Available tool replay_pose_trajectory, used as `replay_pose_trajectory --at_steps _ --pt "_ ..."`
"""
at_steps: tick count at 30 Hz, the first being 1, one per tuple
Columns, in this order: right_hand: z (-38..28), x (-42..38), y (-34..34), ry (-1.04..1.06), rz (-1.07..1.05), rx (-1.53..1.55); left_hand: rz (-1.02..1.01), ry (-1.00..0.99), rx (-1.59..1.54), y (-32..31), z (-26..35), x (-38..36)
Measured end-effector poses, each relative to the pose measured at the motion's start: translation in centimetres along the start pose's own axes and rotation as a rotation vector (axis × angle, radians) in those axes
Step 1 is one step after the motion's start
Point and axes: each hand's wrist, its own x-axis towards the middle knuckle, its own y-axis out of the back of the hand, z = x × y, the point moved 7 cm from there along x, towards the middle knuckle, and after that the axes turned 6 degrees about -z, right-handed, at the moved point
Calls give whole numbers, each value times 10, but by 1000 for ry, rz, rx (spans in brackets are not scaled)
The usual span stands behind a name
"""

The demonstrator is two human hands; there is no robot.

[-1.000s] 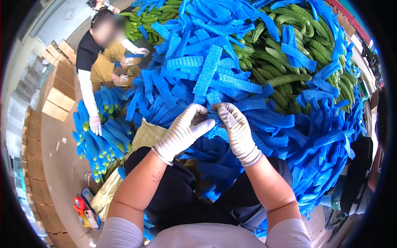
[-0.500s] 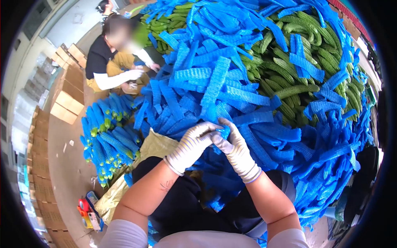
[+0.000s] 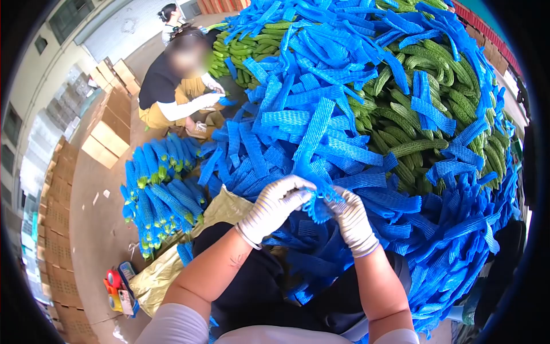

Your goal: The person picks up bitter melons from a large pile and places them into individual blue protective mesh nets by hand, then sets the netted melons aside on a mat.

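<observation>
Both hands wear pale striped gloves. My left hand (image 3: pixel 278 207) pinches one side of a blue foam net sleeve (image 3: pixel 317 205), and my right hand (image 3: pixel 350 219) grips the other side. The sleeve's end is spread between them, its mesh edge showing toward me. Around and beyond my hands lies a heap of flat blue foam net sleeves (image 3: pixel 252 146). Behind it to the right are green, bumpy cucumber-like vegetables (image 3: pixel 424 147), partly covered by more sleeves.
Sleeved vegetables (image 3: pixel 166 203) lie in rows at left beside a tan woven sack (image 3: pixel 226 209). A small blue tray (image 3: pixel 127 292) holds tape rolls. Cardboard boxes (image 3: pixel 109 129) line the left. A co-worker (image 3: pixel 163 86) crouches at upper left, hands near a blue sleeve; another person is behind.
My hands have moved apart slightly, and the bunched sleeve end between them is now spread wider. The view has shifted a little. The co-worker's hands have come together around something blue.
</observation>
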Motion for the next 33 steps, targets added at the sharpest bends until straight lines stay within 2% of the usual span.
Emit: replay_pose_trajectory --at_steps 1,3,4,5,6,7,8,9,11,12,13,14,15,16,17,19,20,21,23,24,25,26,27,28,29,30,31,33 --pt "-12 0 8 24 86 -119 39 -3 31 7 6 -1" --pt "-20 6 23 212 155 -382 103 -1 -21 23 -1 -1" --pt "-20 5 25 186 198 -584 124 -69 60 23 1 -1" --pt "-15 6 22 308 184 -784 148 -137 142 18 3 -3" --pt "-11 5 9 161 142 -944 114 -204 245 1 15 -8" --pt "-5 1 -2 8 100 -1100 -38 -371 372 -23 37 -16" --pt "24 2 -3 388 -93 -1056 -199 -502 389 -51 51 -22" --pt "81 13 16 -139 -140 -444 -397 -469 302 -74 53 -28" --pt "55 13 -15 -57 -121 -562 -503 -514 399 -101 33 -38" --pt "40 12 -8 -77 8 -395 -436 -591 557 -97 33 -35" --pt "25 10 -9 -107 -116 290 -363 -661 713 -92 32 -32" --pt "10 10 6 31 12 50 -216 -679 867 -82 31 -26" --pt "-7 8 16 172 138 -190 -140 -604 843 -67 23 -19" --pt "-23 2 12 104 143 -162 -69 -482 870 -54 9 -11" --pt "-24 5 19 59 224 -285 2 -362 895 -40 -5 -4" --pt "-19 4 12 145 198 -408 -11 -232 1034 -27 -24 2" --pt "-11 4 9 194 134 -647 -51 -81 1020 -22 -33 4" --pt "-26 -1 -19 318 73 -978 -49 -82 1021 -16 -42 7" --pt "-2 -4 -37 41 -88 -1304 126 -194 531 10 -59 11" --pt "13 -5 -43 63 -188 -1323 151 61 46 14 -59 10" --pt "24 -6 -49 82 -288 -1340 114 59 -300 16 -70 15" --pt "25 -7 -50 132 -283 -1353 43 36 -421 15 -70 17" --pt "17 -6 -52 131 -285 -1353 -27 11 -541 13 -70 19" --pt "-11 -4 -54 303 -162 -1140 -24 10 -543 14 -80 21" --pt "-32 -5 -49 464 -43 -918 -4 -59 -241 16 -88 24" --pt "-29 1 -34 375 -4 -533 16 -125 61 14 -76 24" --pt "-24 -1 -27 194 -13 -216 -34 -111 398 5 -48 21" --pt "-19 -7 -30 103 -141 -205 -85 -152 688 1 -65 37"
